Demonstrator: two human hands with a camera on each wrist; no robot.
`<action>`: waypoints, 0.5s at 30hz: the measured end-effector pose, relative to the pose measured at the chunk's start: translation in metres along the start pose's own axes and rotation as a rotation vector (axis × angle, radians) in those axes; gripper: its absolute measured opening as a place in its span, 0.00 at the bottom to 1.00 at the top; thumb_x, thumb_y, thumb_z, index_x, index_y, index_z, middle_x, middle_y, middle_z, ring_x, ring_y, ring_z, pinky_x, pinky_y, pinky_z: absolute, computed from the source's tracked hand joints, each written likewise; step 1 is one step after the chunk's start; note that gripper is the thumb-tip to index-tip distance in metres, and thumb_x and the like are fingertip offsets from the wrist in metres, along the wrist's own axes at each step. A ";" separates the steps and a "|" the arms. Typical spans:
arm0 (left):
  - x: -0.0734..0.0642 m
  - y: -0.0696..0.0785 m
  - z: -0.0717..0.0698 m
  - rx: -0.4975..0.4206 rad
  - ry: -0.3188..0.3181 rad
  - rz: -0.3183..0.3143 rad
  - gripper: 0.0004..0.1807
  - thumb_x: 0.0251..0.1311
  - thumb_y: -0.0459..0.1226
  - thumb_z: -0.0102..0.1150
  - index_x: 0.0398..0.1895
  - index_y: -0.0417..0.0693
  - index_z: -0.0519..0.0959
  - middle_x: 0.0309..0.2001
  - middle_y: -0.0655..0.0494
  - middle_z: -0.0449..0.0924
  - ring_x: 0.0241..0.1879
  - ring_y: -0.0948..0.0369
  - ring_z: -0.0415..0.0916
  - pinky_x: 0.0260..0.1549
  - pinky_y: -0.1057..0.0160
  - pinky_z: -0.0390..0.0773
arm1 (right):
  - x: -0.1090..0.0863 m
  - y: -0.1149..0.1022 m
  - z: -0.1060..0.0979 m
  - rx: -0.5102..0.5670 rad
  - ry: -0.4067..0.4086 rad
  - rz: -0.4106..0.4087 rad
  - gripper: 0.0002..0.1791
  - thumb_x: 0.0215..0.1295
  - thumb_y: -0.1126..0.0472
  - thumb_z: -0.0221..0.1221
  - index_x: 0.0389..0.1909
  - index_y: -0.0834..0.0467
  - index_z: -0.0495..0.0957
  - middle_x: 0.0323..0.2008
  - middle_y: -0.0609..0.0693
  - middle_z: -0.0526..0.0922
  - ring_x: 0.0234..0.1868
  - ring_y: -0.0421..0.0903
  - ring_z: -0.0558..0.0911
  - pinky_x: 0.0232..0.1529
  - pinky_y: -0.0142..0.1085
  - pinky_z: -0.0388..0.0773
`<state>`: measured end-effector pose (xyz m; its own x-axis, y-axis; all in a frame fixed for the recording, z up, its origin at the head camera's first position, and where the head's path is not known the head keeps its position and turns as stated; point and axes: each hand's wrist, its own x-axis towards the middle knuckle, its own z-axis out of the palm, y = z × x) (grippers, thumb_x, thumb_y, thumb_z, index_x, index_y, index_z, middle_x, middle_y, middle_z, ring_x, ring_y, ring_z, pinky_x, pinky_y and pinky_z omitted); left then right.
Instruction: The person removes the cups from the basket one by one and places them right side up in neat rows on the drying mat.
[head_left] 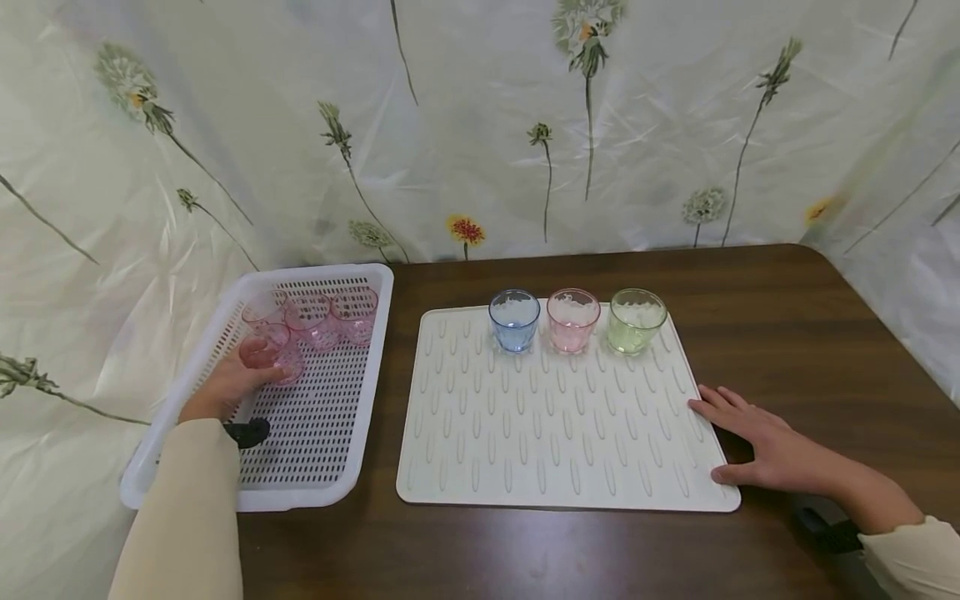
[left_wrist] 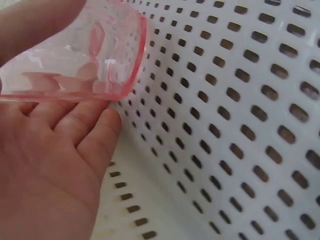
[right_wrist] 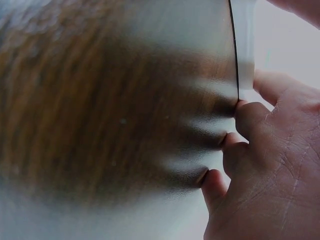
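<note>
1. A left hand reaches into the white basket, gripping a pink glass near the left wall. Thumb and fingers brace opposite sides, probably because smooth, curved glass needs support from both.

2. Three other glasses, also pink, stand close together toward the basket's far end, just beside the held one; the tight grouping likely calls for a careful hold.

3. On the white mat, a blue glass, a rosy glass and a green glass stand upright along the far edge, seemingly spaced for an orderly row.

4. A right hand rests palm down at the mat's right edge, fingers extended, thumb apart, grasping nothing; it appears to steady the mat.

5. The hands are well apart: the left arm stretches forward, while the right forearm slants inward from the near right.
</note>
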<state>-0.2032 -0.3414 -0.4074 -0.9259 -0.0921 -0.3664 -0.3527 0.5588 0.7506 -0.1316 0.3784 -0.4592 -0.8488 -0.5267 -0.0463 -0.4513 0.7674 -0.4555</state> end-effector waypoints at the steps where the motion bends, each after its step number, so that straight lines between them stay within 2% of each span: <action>1: -0.001 0.000 -0.002 0.018 -0.010 -0.003 0.49 0.64 0.44 0.63 0.77 0.37 0.44 0.75 0.31 0.52 0.74 0.36 0.53 0.72 0.35 0.56 | 0.001 0.000 0.000 -0.003 0.000 -0.003 0.50 0.56 0.49 0.69 0.78 0.46 0.54 0.80 0.52 0.47 0.78 0.31 0.30 0.55 0.72 0.56; 3: -0.004 0.002 -0.005 0.063 -0.028 -0.005 0.49 0.64 0.45 0.62 0.77 0.36 0.44 0.74 0.30 0.53 0.73 0.36 0.54 0.71 0.35 0.57 | 0.001 0.000 0.000 -0.009 0.005 -0.014 0.51 0.56 0.49 0.69 0.78 0.46 0.54 0.80 0.48 0.45 0.76 0.25 0.29 0.54 0.72 0.57; 7: -0.011 0.007 -0.016 0.143 -0.049 0.029 0.47 0.65 0.46 0.61 0.76 0.33 0.47 0.72 0.29 0.56 0.71 0.36 0.57 0.69 0.34 0.60 | 0.001 0.000 0.000 -0.025 0.023 -0.024 0.51 0.54 0.50 0.70 0.77 0.46 0.55 0.80 0.43 0.45 0.71 0.17 0.29 0.53 0.71 0.59; 11: -0.019 0.016 -0.025 0.136 -0.038 0.080 0.46 0.66 0.46 0.60 0.75 0.33 0.47 0.73 0.30 0.55 0.71 0.36 0.57 0.69 0.35 0.61 | 0.000 0.001 -0.001 -0.025 0.022 -0.023 0.51 0.54 0.50 0.70 0.77 0.46 0.55 0.80 0.47 0.47 0.72 0.18 0.29 0.52 0.71 0.59; 15: -0.030 0.026 -0.031 0.117 0.005 0.112 0.46 0.67 0.46 0.59 0.76 0.35 0.46 0.74 0.30 0.54 0.72 0.36 0.56 0.68 0.35 0.62 | 0.001 0.002 -0.001 -0.018 0.019 -0.032 0.51 0.55 0.50 0.70 0.77 0.47 0.55 0.80 0.50 0.48 0.72 0.19 0.30 0.52 0.71 0.59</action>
<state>-0.1890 -0.3495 -0.3604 -0.9593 -0.0279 -0.2809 -0.2291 0.6584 0.7170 -0.1337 0.3797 -0.4594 -0.8388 -0.5443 -0.0147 -0.4832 0.7566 -0.4405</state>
